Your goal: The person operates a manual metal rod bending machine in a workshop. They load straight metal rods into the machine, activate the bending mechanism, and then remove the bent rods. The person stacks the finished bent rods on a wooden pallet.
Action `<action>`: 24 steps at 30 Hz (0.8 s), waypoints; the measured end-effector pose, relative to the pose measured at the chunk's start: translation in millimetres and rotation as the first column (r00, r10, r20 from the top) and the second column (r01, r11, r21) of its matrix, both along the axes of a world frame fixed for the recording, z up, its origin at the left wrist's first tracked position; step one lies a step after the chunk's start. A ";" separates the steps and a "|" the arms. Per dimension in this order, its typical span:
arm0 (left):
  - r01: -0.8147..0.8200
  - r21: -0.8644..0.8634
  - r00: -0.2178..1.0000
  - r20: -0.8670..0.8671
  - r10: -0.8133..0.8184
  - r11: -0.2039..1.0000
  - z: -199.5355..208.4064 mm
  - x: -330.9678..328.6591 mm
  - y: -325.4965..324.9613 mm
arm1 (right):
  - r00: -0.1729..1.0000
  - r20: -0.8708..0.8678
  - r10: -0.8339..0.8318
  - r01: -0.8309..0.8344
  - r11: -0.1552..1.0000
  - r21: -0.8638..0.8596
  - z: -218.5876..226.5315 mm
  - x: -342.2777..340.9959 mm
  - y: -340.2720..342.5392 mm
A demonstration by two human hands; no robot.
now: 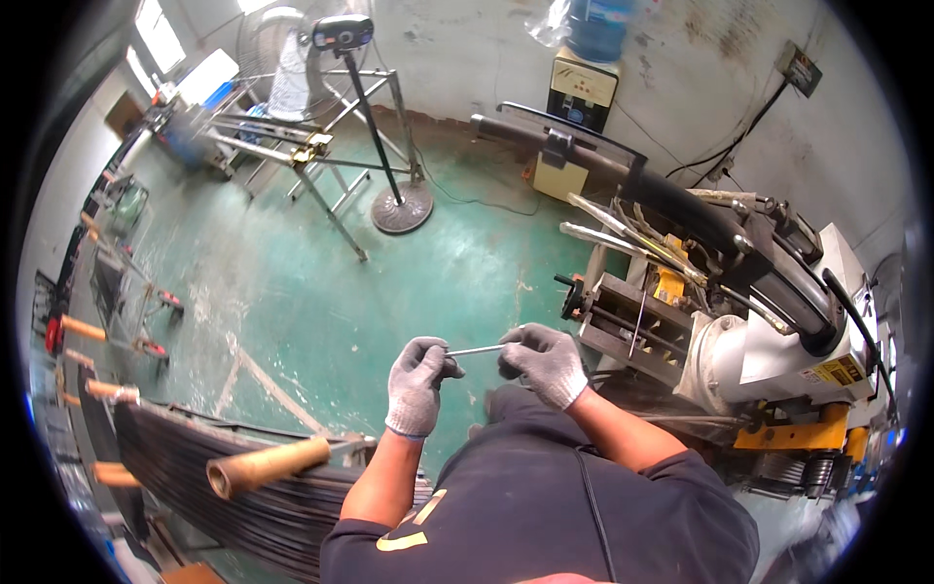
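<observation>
Slender rod (475,350), straight, smooth, grey, metallic sheen.
Held in air above glossy, scuffed green floor (389,292); left hand (419,378), knitted glove with grey-coated fingers, pinching one end; right hand (547,366), gloved alike, pinching the other. Lower left: tan cylinder (277,465), hollow-ended, over long dark strips (180,443).

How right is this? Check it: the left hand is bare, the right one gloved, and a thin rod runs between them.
The left hand isn't bare: the head view shows it in a grey glove. The right hand is gloved, and a thin rod does run between them.
</observation>
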State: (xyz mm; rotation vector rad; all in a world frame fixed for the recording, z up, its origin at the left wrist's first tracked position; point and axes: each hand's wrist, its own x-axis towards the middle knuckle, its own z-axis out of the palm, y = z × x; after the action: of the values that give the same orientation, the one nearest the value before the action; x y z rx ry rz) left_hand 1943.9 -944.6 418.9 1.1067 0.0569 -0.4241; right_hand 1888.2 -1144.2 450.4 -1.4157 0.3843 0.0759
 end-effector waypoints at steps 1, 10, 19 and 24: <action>0.006 -0.093 0.999 -0.033 -0.009 0.996 0.2 15.7 0.4 | 1.000 -0.025 -0.006 0.009 0.991 0.135 -7.1 15.6 6.5; 0.154 0.118 0.979 0.117 -0.168 0.981 -16.5 180.7 -17.5 | 0.996 -0.015 -0.084 0.082 0.886 0.456 -38.0 173.8 26.1; 0.494 0.246 0.805 0.234 -0.545 0.834 33.1 321.1 -104.2 | 0.970 0.183 -0.157 0.207 0.932 -0.296 -35.2 255.3 -24.8; 0.764 0.369 0.488 0.207 -0.848 0.530 42.7 367.7 -173.6 | 0.776 0.265 -0.572 0.624 0.758 -0.190 -15.9 269.0 -49.5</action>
State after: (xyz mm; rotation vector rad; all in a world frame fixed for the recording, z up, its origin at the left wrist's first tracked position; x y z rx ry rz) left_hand 2311.7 -1118.2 461.6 1.3912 -0.8312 -1.0900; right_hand 2157.2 -1193.8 434.5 -1.4862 0.6957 -0.6661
